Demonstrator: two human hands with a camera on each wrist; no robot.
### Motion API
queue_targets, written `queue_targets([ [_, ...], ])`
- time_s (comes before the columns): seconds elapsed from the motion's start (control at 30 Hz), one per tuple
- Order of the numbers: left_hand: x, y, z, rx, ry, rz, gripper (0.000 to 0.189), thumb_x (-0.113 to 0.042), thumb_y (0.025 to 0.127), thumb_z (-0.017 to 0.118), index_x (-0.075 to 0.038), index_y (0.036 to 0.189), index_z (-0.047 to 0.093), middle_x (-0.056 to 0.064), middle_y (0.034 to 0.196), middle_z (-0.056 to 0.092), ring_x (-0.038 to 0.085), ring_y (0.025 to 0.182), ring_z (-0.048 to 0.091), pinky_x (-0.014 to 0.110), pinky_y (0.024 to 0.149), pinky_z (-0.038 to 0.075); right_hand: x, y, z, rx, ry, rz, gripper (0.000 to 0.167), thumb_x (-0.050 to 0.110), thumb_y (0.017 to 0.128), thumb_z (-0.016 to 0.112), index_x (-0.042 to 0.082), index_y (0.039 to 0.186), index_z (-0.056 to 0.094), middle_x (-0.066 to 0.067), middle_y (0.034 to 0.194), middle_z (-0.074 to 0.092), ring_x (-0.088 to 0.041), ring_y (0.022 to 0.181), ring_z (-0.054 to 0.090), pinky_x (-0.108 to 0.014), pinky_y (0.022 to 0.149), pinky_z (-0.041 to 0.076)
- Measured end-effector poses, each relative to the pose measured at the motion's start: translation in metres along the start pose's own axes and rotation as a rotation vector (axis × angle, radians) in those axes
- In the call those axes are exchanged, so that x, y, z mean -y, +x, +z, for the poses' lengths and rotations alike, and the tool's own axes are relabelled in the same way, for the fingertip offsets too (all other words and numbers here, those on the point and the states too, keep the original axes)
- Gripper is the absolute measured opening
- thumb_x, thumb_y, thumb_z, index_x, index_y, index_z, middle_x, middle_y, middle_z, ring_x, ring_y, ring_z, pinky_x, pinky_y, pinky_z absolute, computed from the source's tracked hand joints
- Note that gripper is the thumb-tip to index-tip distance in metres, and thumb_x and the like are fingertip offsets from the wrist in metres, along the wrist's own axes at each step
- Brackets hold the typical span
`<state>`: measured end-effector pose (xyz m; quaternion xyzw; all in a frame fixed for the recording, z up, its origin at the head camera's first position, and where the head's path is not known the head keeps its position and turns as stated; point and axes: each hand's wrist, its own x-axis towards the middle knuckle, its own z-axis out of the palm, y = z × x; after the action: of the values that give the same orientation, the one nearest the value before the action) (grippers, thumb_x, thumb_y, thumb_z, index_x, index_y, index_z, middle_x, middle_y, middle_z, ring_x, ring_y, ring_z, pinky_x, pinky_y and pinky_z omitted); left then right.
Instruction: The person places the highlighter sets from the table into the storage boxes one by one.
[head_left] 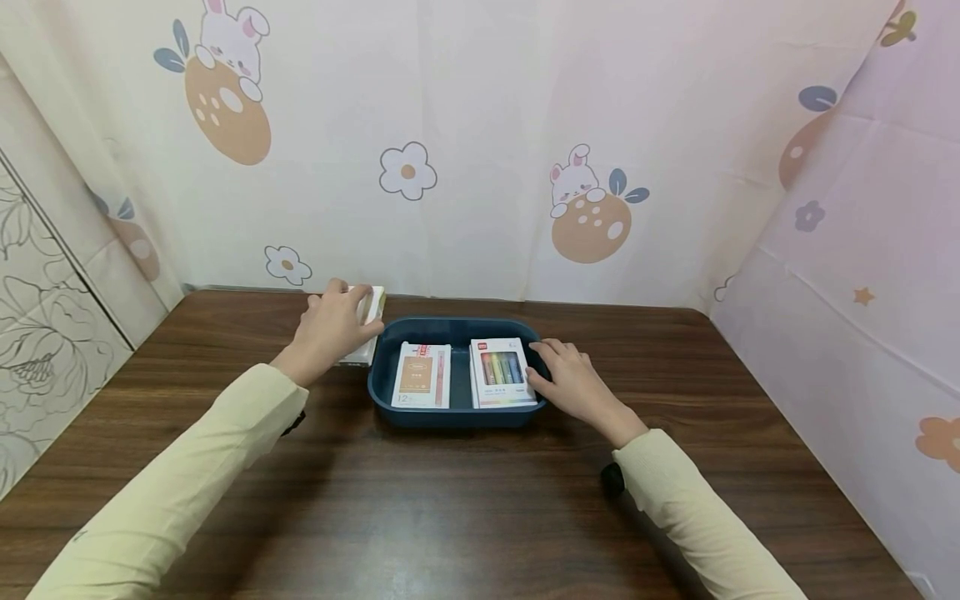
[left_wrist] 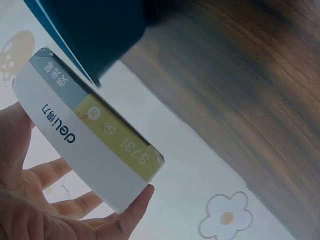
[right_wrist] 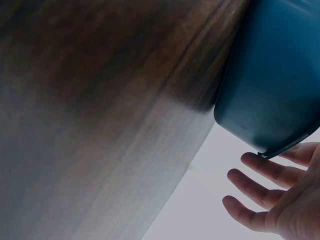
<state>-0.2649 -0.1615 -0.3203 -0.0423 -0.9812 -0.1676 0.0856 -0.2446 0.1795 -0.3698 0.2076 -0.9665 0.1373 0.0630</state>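
Observation:
A white highlighter box [left_wrist: 75, 135] with a grey and yellow-green band and "deli S731" on it is gripped by my left hand [head_left: 330, 329], thumb on one side and fingers on the other. In the head view it stands at the left end of a dark blue plastic tub [head_left: 459, 417]. My right hand [head_left: 573, 383] rests at the tub's right rim; in the right wrist view its fingers [right_wrist: 250, 187] are spread and loosely extended, one touching the rim. Inside the tub, a white box of coloured pens [head_left: 501, 375] lies near the right thumb.
A white and brown box [head_left: 418, 377] marked 12 lies in the tub's left part, with a gap between it and the pen box. The tub is on a dark wooden table [head_left: 450, 517]. A patterned curtain [head_left: 480, 108] hangs behind the table's far edge.

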Motion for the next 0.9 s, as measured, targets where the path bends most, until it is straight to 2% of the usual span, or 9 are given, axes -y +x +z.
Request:
queue_targets([
  [0.43, -0.03, -0.011, 0.006, 0.017, 0.028, 0.036, 0.058, -0.039, 0.084, 0.058, -0.012, 0.133, 0.043, 0.025, 0.132, 0.038, 0.042, 0.089, 0.047, 0.053, 0.069, 0.051, 0.0, 0.0, 0.0, 0.001, -0.003, -0.002, 0.051, 0.035, 0.091, 0.049, 0.005, 0.132, 0.046, -0.018, 0.134, 0.045, -0.037, 0.121, 0.042, -0.057, 0.095, 0.034],
  [0.9, -0.065, -0.021, 0.022, -0.023, 0.082, 0.111, 0.057, -0.043, 0.083, 0.056, -0.016, 0.132, 0.047, 0.022, 0.129, 0.043, 0.042, 0.087, 0.052, 0.051, 0.066, 0.052, -0.001, 0.001, 0.002, -0.004, 0.001, 0.004, 0.051, 0.036, 0.091, 0.048, 0.005, 0.131, 0.047, -0.018, 0.134, 0.046, -0.037, 0.121, 0.043, -0.058, 0.095, 0.034],
])
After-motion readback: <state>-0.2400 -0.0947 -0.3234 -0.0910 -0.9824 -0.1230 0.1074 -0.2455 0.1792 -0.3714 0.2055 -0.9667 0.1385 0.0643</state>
